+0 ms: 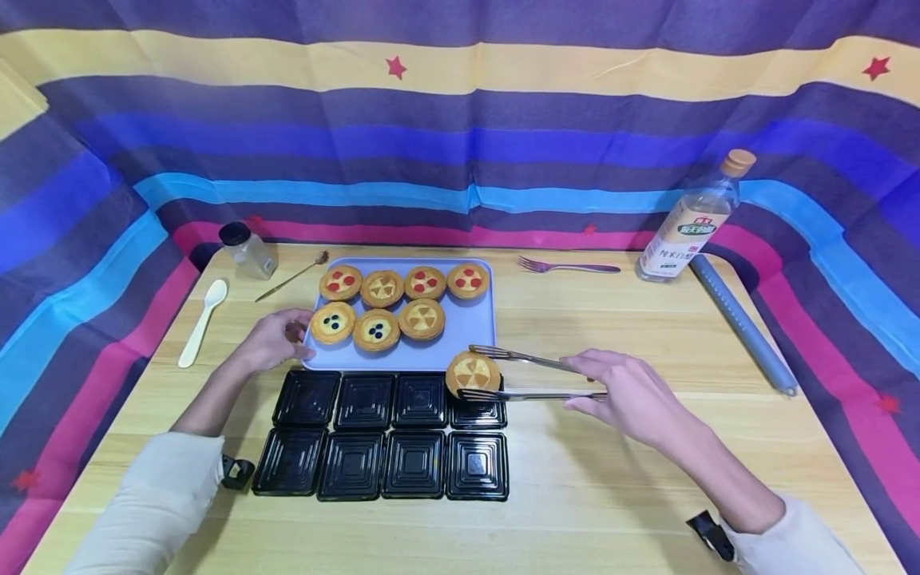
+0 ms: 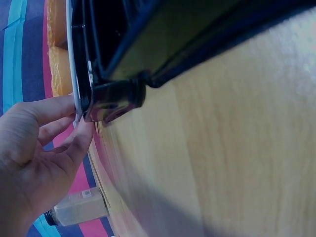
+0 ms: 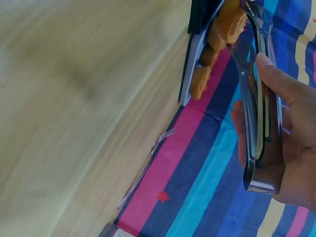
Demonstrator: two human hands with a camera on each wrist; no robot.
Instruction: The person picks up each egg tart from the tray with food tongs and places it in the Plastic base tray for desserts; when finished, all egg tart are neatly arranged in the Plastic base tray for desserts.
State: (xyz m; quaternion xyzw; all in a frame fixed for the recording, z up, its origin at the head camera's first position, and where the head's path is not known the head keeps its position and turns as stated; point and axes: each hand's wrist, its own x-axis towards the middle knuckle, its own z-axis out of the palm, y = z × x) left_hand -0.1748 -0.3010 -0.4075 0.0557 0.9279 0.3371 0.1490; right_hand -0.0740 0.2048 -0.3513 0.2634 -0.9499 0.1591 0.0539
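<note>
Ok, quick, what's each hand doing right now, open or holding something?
Left hand: holding the tray by its edge.
Right hand: holding tongs, with a tart between their tips.

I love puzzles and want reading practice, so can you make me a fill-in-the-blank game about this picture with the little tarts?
1. The right hand holds metal ____.
2. Not counting the tart being held, the pale purple tray carries ____ tarts.
3. Three tarts on the tray have toppings coloured ____.
4. The small jar has a lid coloured ____.

Missing words: tongs; seven; red; black.
</note>
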